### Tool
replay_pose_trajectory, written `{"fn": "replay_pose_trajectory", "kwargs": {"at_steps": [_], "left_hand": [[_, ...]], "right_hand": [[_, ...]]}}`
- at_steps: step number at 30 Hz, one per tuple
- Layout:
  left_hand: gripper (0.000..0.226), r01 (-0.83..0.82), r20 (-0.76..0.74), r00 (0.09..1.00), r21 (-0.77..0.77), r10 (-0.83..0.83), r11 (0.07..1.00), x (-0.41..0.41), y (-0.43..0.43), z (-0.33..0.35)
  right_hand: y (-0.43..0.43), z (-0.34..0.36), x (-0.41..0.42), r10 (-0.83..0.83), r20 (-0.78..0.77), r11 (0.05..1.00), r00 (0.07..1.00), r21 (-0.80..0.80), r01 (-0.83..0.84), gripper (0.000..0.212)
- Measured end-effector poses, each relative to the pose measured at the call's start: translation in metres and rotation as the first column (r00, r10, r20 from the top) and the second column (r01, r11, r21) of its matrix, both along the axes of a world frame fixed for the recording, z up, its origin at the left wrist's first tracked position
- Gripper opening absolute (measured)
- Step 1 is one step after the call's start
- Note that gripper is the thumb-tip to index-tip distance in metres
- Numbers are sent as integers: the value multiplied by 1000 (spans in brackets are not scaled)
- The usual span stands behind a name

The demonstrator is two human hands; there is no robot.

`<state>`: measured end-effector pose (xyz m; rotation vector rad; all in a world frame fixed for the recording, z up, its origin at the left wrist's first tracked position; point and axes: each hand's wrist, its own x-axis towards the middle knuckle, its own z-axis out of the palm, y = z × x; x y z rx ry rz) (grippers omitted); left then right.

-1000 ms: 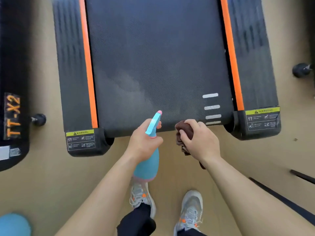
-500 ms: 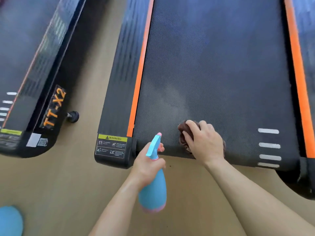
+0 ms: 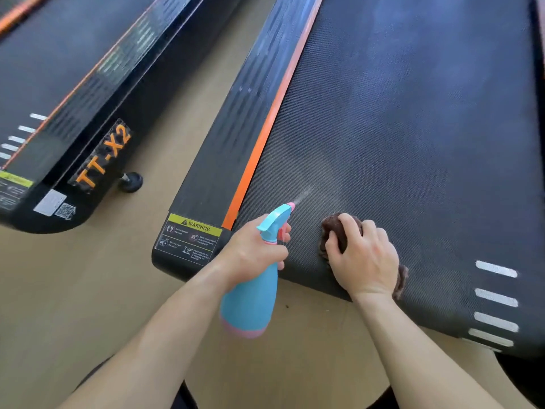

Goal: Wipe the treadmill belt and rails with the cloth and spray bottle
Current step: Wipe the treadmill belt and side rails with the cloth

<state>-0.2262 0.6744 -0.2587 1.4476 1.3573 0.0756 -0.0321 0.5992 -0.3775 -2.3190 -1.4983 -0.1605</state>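
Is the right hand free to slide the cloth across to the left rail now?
Probably not straight across: the left hand and spray bottle sit between the right hand, on the cloth, and the left rail.

The left hand (image 3: 253,252) grips the spray bottle (image 3: 250,302) at its neck. The body hangs below the grip over the floor (image 3: 88,290), and the nozzle reaches beyond it over the belt (image 3: 413,128). Just right of that grip, the right hand (image 3: 365,261) presses the cloth (image 3: 333,228) onto the belt's near end, with what seems its tail out by the wrist. Left of the bottle grip lies the side rail (image 3: 236,128) with its warning label (image 3: 188,240). Farther left, across the floor, is a second treadmill (image 3: 73,98).
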Motion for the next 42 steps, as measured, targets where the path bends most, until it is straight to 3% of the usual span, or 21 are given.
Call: {"fn": "replay_pose_trajectory", "kwargs": {"at_steps": [3, 8, 14, 17, 19, 22, 24, 27, 31, 33, 36, 38, 42], "left_hand": [[23, -41, -7, 999, -15, 41, 999, -5, 1, -1], [46, 21, 11, 1000, -25, -21, 999, -19, 6, -1], [52, -52, 125, 991, 36, 47, 998, -30, 22, -6], [64, -103, 188, 978, 35, 95, 994, -36, 28, -9], [61, -80, 180, 981, 28, 73, 996, -39, 29, -6], [46, -44, 179, 983, 15, 41, 999, -44, 32, -2], [37, -37, 172, 984, 19, 33, 999, -47, 34, -3], [47, -43, 198, 980, 34, 36, 998, -52, 35, -7], [41, -46, 209, 977, 48, 35, 998, -57, 34, -7], [34, -49, 211, 977, 31, 41, 998, -59, 32, -4], [35, -46, 211, 977, 21, 41, 999, -63, 31, 1], [40, -51, 201, 978, 23, 46, 998, -67, 32, 4], [43, -82, 212, 974, 14, 78, 996, -71, 32, 1]], "right_hand": [[0, -1, -1, -10, -5, 1000, 1000, -1, 10, 35], [10, 8, 2, -37, -51, 998, 998, -51, 35, 35], [146, 18, 25, -37, -121, 991, 992, -135, 21, 39], [169, 18, 11, -49, -111, 984, 993, -174, 29, 38], [136, 17, -18, 36, -34, 990, 999, -134, -40, 34], [71, 10, -55, 291, 18, 953, 957, -96, -288, 30], [83, 9, -44, 337, 17, 936, 941, -118, -333, 30], [142, 11, -25, 181, -14, 976, 983, -123, -181, 30], [172, 14, -25, -2, -114, 990, 994, -138, -13, 33], [137, 16, -42, 50, -57, 990, 997, -127, -57, 32], [70, 17, -61, 266, 4, 956, 964, -129, -264, 33], [67, 17, -50, 320, 11, 934, 947, -169, -313, 36], [137, 17, -34, 109, -42, 980, 993, -163, -115, 35]]}}
